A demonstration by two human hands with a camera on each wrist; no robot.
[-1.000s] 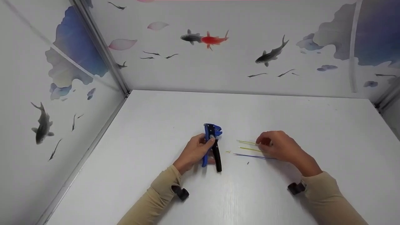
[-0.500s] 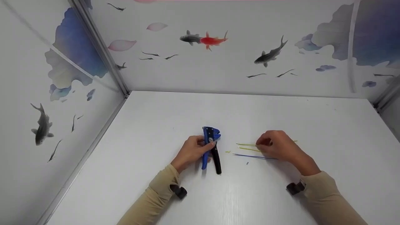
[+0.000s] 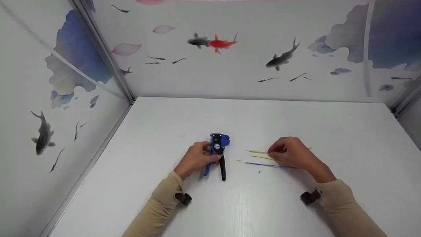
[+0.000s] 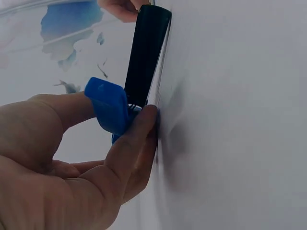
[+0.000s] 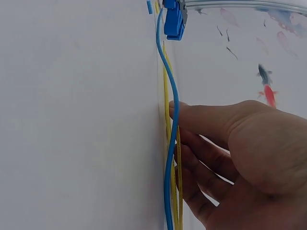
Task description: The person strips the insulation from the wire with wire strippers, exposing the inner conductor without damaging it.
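My left hand (image 3: pixel 194 159) holds a blue and black wire stripper (image 3: pixel 217 144), thumb across its handles and jaws pointing away. The left wrist view shows its blue handle (image 4: pixel 108 105) among my fingers and its black handle (image 4: pixel 146 52) beyond, close to the tabletop. To the right, my right hand (image 3: pixel 292 153) pinches the upper yellow wire (image 3: pixel 258 152) between thumb and fingertips. A second yellow wire (image 3: pixel 261 157) and a blue wire (image 3: pixel 263 164) lie just nearer, partly hidden under that hand. In the right wrist view, the blue wire (image 5: pixel 175 105) passes in front of the yellow ones.
Small yellow scraps (image 3: pixel 238 160) lie between stripper and wires, and a tiny blue scrap (image 3: pixel 259 171) lies nearer. The white table (image 3: pixel 164 118) is bounded by a back wall (image 3: pixel 210 79) and a left wall (image 3: pixel 19 131), both printed with fish.
My left hand has shifted slightly left with the wire stripper, whose handles now slant more to the left. The pinched yellow wire's left end has moved slightly nearer; the right hand is almost still.
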